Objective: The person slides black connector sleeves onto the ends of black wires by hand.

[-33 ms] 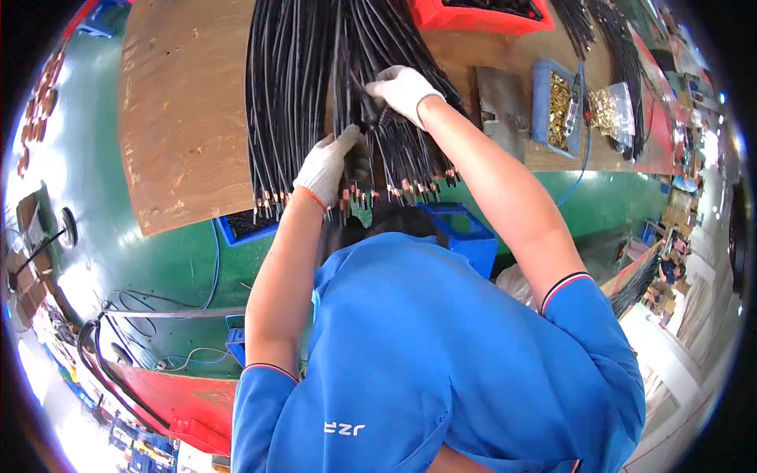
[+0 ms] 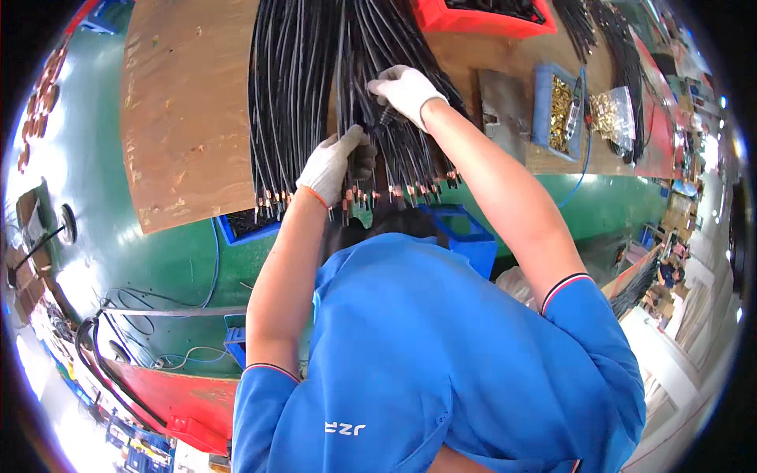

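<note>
A thick spread of black cables (image 2: 292,87) lies over the wooden table, their bared copper ends (image 2: 402,191) hanging at the near edge. White gloves cover both hands. My left hand (image 2: 331,162) is closed around black cable near the copper ends, thumb uppermost and fingertips partly hidden. Farther up and to the right, my right hand (image 2: 404,91) is closed, its fingertips pinching at a black cable in the right-hand bunch. Under that palm shows a small dark ribbed piece (image 2: 388,117), too unclear to name.
A red bin (image 2: 485,22) of black parts stands at the back. To the right are a dark metal plate (image 2: 501,106), a blue tray (image 2: 544,102) of brass-coloured fittings with a tool across it, and a clear bag (image 2: 613,114) of fittings. Blue crates (image 2: 465,244) sit below the table edge.
Hardly anything differs. Both hands keep their places among the cables, and the dark piece under my right palm has shifted slightly to the right.
</note>
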### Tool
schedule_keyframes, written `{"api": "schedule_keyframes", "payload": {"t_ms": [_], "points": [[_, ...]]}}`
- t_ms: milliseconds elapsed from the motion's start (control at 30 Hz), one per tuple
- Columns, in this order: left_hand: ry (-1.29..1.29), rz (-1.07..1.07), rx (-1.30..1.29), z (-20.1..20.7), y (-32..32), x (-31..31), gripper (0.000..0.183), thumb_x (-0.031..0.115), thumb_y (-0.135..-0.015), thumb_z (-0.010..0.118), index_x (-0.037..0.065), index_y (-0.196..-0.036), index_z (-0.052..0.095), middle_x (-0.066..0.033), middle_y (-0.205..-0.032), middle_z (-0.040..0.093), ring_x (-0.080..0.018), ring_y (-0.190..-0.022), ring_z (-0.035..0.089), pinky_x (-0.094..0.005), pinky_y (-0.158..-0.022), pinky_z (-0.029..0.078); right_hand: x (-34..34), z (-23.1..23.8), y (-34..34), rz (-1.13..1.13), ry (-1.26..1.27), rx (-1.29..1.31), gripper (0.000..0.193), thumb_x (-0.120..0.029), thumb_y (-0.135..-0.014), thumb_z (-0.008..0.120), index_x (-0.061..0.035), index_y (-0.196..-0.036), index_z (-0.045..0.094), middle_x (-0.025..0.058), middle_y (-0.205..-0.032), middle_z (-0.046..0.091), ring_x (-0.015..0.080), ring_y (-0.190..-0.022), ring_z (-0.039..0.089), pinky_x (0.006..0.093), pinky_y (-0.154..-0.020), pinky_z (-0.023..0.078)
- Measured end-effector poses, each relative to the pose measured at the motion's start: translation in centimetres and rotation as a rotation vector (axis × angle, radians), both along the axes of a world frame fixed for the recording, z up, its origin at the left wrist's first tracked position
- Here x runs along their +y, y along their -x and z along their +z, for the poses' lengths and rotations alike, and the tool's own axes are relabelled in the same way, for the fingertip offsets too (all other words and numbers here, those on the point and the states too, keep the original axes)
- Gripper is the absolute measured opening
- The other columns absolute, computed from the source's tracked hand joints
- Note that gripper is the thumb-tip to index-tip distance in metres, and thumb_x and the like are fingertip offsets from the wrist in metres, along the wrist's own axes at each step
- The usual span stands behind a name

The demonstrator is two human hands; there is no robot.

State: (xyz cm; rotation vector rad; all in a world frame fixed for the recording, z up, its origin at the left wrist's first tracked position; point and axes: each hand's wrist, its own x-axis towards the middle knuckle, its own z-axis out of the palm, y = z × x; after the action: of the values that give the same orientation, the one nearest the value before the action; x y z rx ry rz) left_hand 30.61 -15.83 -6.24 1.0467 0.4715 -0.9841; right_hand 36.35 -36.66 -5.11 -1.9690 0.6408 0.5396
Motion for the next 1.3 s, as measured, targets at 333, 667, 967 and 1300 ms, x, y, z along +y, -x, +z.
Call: {"api": "schedule_keyframes", "payload": {"t_ms": [333, 667, 967, 1300], "points": [[0.069, 0.040, 0.005, -1.0, 1.4, -1.7, 0.029, 0.022, -0.095, 0.078, 0.004, -0.115, 0.068, -0.0052, -0.099, 0.073, -0.0165, -0.079, 0.069, -0.0315, -0.074, 0.058, 0.6, 1.5, 8.1, -0.196, -0.326, -0.038, 0.039, -0.035, -0.096, 0.070, -0.0001, -0.114, 0.071, 0.0111, -0.107, 0.074, 0.0191, -0.104, 0.066, 0.0329, -0.099, 0.048], [-0.112, -0.044, -0.064, -0.1, 1.4, -3.1, 0.025, 0.028, -0.100, 0.071, 0.004, -0.103, 0.069, -0.0056, -0.083, 0.069, -0.0152, -0.069, 0.065, -0.0293, -0.061, 0.053, -1.2, 2.2, 11.4, 0.364, 0.016, 0.112, 0.044, -0.034, -0.096, 0.066, 0.0022, -0.121, 0.067, 0.0107, -0.096, 0.070, 0.0167, -0.089, 0.066, 0.0330, -0.076, 0.052], [0.074, 0.074, 0.121, 0.0, 0.5, -2.9, 0.030, 0.017, -0.100, 0.067, -0.001, -0.124, 0.065, -0.0134, -0.104, 0.074, -0.0256, -0.086, 0.075, -0.0396, -0.076, 0.063, -2.0, 5.4, 16.1, 0.026, -0.274, 0.150, 0.049, -0.025, -0.093, 0.074, 0.0011, -0.134, 0.065, 0.0081, -0.110, 0.072, 0.0107, -0.093, 0.064, 0.0298, -0.079, 0.052], [0.061, 0.083, 0.016, 0.1, 0.8, -5.1, 0.021, 0.017, -0.098, 0.071, 0.001, -0.111, 0.067, -0.0081, -0.091, 0.072, -0.0187, -0.078, 0.069, -0.0326, -0.070, 0.058, -5.2, 6.8, 20.9, 0.186, -0.289, 0.159, 0.058, -0.023, -0.087, 0.081, 0.0040, -0.136, 0.063, 0.0164, -0.128, 0.072, 0.0216, -0.117, 0.066, 0.0360, -0.106, 0.050]]}}
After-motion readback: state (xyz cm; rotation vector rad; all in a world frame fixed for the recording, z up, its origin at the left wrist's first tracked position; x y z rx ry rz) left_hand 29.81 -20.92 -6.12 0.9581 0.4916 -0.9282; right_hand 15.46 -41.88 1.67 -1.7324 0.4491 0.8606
